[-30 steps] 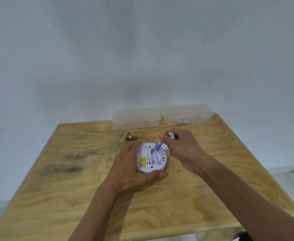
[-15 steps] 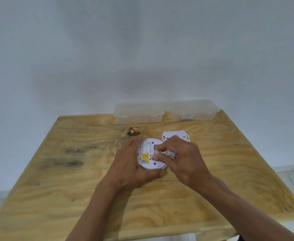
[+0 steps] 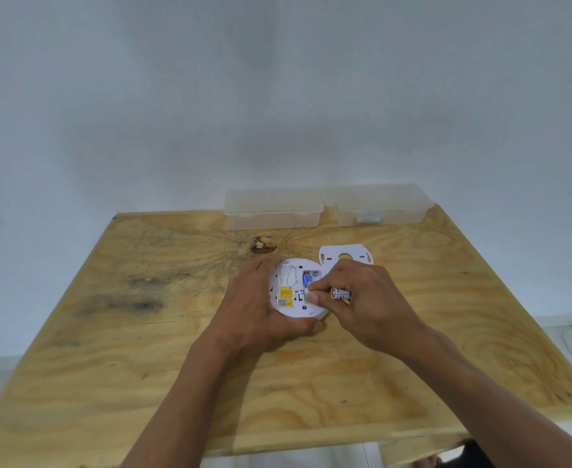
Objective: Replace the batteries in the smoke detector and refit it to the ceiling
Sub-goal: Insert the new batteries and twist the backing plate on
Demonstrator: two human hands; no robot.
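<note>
From the head camera, the smoke detector [image 3: 296, 289] lies upside down on the table [image 3: 143, 349], in the middle, a little to the far side. The left hand [image 3: 261, 310] wraps around its left and near rim and holds it in place. One blue battery [image 3: 307, 281] sits in the slot, and the right hand [image 3: 362, 298] pushes on its near end with a fingertip. The same hand also grips a second battery [image 3: 341, 293] tucked between its curled fingers. The round white mounting plate [image 3: 345, 256] lies flat just behind the detector, on the far right side of it. Two clear plastic boxes [image 3: 274, 207] stand at the far edge of the table.

Things could go wrong here. The battery in the slot could pop back out if the finger slips off before it clicks in. It could go in the wrong way round, and I cannot read the plus and minus marks. The spare battery could slide out of the busy right hand and roll off the table.

One second ago, the right hand holds a battery tilted above the slot. Now that battery lies in the slot. Half a second ago, the fingers cover the slot, and now the blue battery shows.
</note>
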